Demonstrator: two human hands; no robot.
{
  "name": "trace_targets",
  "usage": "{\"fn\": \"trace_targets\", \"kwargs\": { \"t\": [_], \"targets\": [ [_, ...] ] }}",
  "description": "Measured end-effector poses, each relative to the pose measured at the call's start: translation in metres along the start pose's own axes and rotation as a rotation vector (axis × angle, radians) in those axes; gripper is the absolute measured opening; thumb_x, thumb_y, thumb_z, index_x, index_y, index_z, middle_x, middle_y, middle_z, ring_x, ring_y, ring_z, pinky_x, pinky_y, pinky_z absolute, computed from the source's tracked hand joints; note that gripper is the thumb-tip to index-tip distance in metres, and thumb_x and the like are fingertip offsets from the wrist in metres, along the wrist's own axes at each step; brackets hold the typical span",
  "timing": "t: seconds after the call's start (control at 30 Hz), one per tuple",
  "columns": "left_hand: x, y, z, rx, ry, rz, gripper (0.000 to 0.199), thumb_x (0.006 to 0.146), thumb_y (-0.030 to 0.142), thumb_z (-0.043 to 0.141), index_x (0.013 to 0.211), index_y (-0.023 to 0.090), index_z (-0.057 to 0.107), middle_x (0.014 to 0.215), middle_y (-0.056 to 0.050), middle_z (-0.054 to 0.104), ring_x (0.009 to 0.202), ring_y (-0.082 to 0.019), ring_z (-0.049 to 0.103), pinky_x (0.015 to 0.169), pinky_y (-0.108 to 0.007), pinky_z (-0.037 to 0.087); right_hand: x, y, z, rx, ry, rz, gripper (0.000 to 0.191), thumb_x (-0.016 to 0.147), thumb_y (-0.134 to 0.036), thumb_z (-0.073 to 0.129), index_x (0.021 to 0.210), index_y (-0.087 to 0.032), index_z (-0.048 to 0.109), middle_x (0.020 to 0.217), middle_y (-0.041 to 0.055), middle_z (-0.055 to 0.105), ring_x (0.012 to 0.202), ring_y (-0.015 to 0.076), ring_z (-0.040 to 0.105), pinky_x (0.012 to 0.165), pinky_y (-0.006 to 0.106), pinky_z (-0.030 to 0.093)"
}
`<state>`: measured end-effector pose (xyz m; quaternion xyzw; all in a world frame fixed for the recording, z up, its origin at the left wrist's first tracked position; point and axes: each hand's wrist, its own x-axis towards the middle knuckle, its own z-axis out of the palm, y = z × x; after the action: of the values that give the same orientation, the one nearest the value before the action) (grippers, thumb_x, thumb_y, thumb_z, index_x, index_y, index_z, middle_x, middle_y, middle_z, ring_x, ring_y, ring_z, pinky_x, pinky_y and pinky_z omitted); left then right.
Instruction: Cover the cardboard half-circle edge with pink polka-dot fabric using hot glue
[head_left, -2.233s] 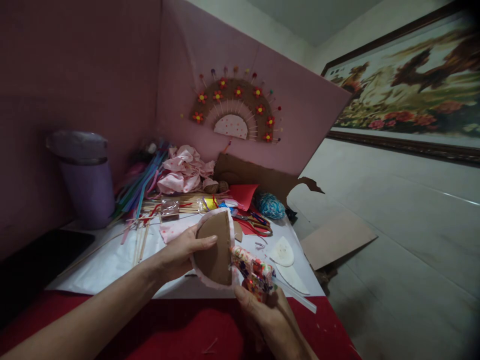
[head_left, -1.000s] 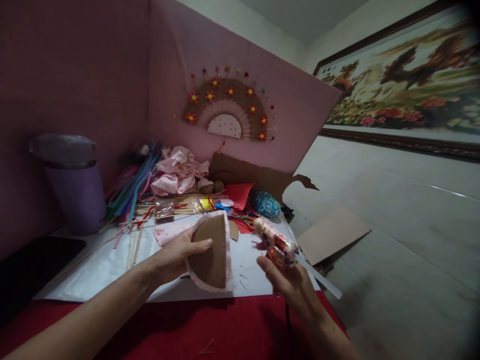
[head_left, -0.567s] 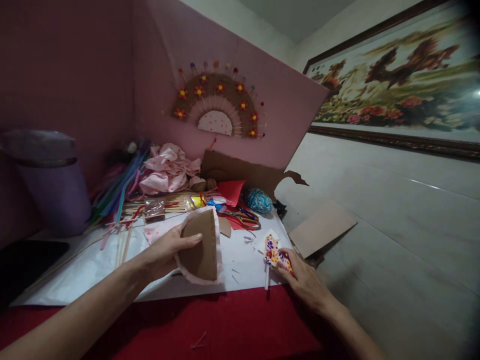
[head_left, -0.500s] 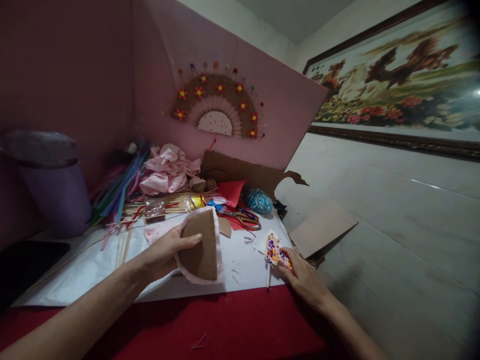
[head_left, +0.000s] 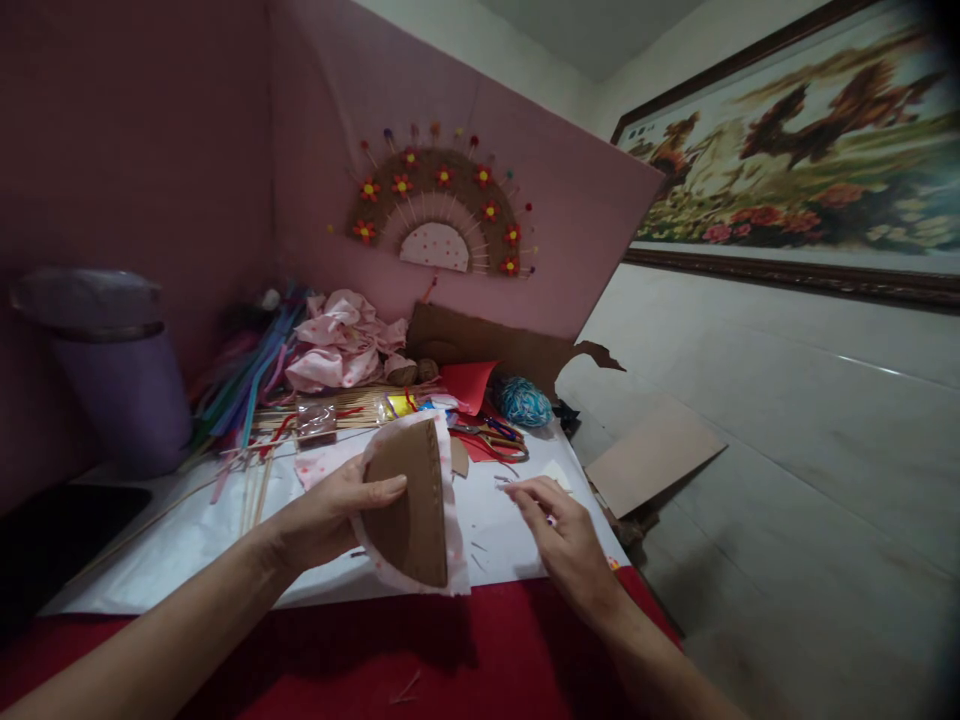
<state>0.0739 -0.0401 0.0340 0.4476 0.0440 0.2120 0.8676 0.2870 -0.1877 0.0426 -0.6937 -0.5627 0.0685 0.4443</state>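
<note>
My left hand grips a half-circle of brown cardboard, thumb flat on its face and fingers behind. Pink-dotted white fabric wraps the back and shows along its edges. The piece is tilted above the white paper, straight side to the right. To its right, my right hand is closed in a pinch, thumb and forefinger together beside small scraps on the paper. What those fingertips hold is too small to make out. Behind the right hand, only bits of a flower-patterned object show.
Scissors, a blue yarn ball, red paper and crumpled pink fabric lie behind. A purple container stands left. A decorated half-ring fan is on the pink board. Wooden sticks lie left of the cardboard.
My right hand has let go of the flower-patterned object and moved left and slightly up toward the scraps, fingertips now pinched. My left hand still holds the cardboard piece, slightly lower right in view.
</note>
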Motion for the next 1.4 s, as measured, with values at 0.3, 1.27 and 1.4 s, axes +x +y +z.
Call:
{"fn": "trace_targets", "kwargs": {
  "t": [0.3,1.27,1.4],
  "targets": [
    [-0.007,0.001,-0.001,-0.006,-0.086,-0.009,0.058,0.074,0.015,0.070,0.128,0.028,0.052,0.097,-0.007,0.072,0.089,-0.022,0.068,0.082,-0.033,0.051,0.025,-0.042,0.070,0.964,-0.141,0.346,0.034,0.069,-0.049,0.071,0.070,-0.015,0.068,0.061,-0.0002,0.061,0.056,0.0104,0.051,0.058,0.022,0.041],
    [-0.002,0.005,0.005,0.037,0.071,0.117,0.063,0.079,0.017,0.065,0.135,0.036,0.042,0.106,-0.002,0.069,0.090,-0.019,0.065,0.079,-0.027,0.050,0.025,-0.049,0.070,0.673,0.010,0.049,0.020,0.080,-0.036,0.061,0.079,-0.017,0.065,0.082,0.0036,0.060,0.079,0.0170,0.053,0.074,0.028,0.043],
    [-0.001,0.004,0.006,0.042,0.069,0.134,0.064,0.079,0.017,0.065,0.136,0.034,0.041,0.105,-0.003,0.069,0.090,-0.019,0.065,0.079,-0.027,0.050,0.022,-0.051,0.071,0.579,0.097,-0.026,0.020,0.084,-0.034,0.057,0.075,-0.016,0.063,0.080,0.0028,0.058,0.078,0.0162,0.052,0.074,0.028,0.042]
  ]
}}
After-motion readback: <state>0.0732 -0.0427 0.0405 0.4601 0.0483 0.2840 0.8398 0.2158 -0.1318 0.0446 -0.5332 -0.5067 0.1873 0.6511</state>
